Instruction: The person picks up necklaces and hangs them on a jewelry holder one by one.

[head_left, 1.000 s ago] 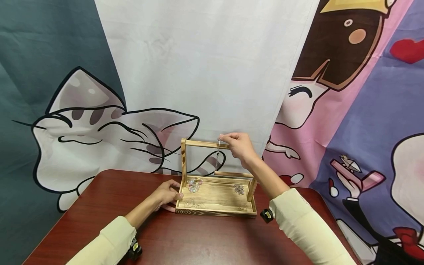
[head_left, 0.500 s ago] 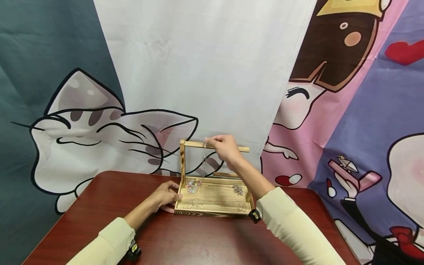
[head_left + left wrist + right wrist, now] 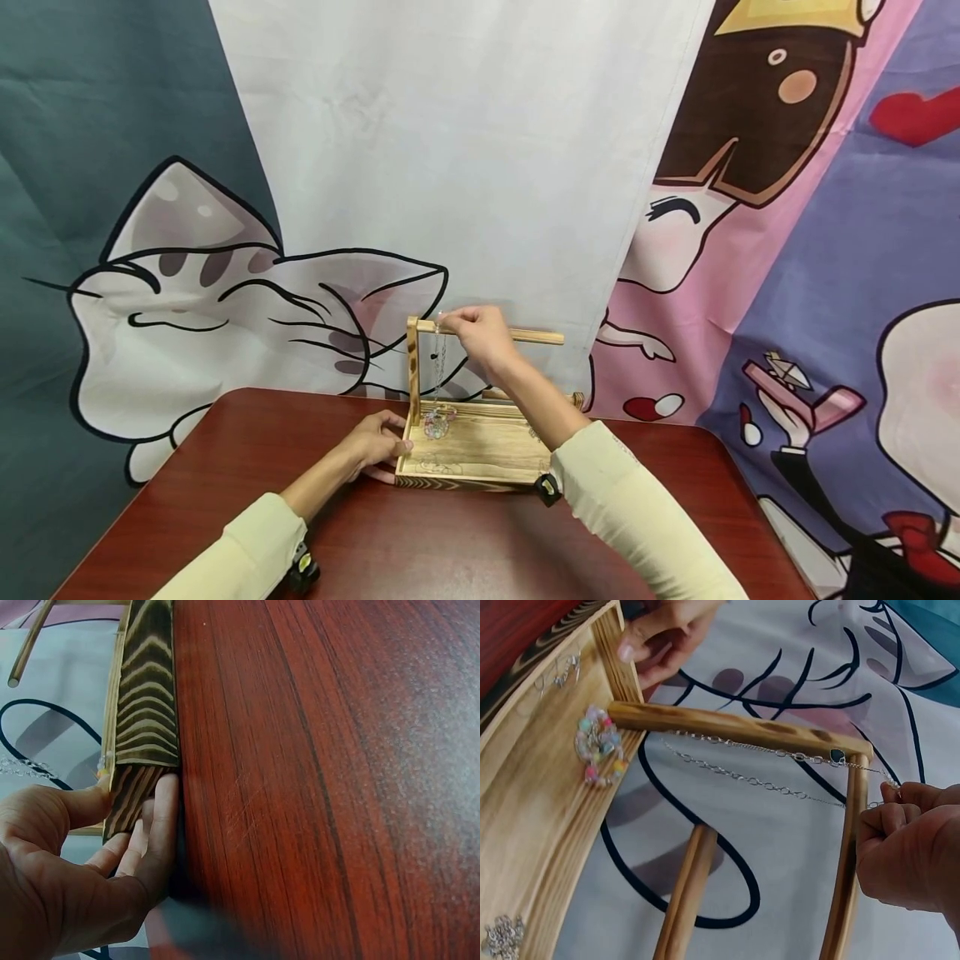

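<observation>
Silver chain (image 3: 801,757): held at the upper bar (image 3: 536,337), near the left post (image 3: 414,371); contact with the bar cannot be told.
Right hand (image 3: 482,337): pinched on the chain's upper end.
Left hand (image 3: 373,443): clamped on the tray's left end.
Wooden tray (image 3: 487,454): set on the table (image 3: 300,433); a beaded bracelet (image 3: 600,746) and a silver cluster (image 3: 504,937) are contained.

Looks like a little filming corner to me, though I honestly can't tell if the room's a home or an office. There's a rumpled cloth backdrop (image 3: 480,150) just behind a reddish wood-grain table (image 3: 420,542), printed with a big cartoon cat (image 3: 180,325) and a red heart (image 3: 917,117), plus small black wrist cameras (image 3: 303,568) in shot.
</observation>
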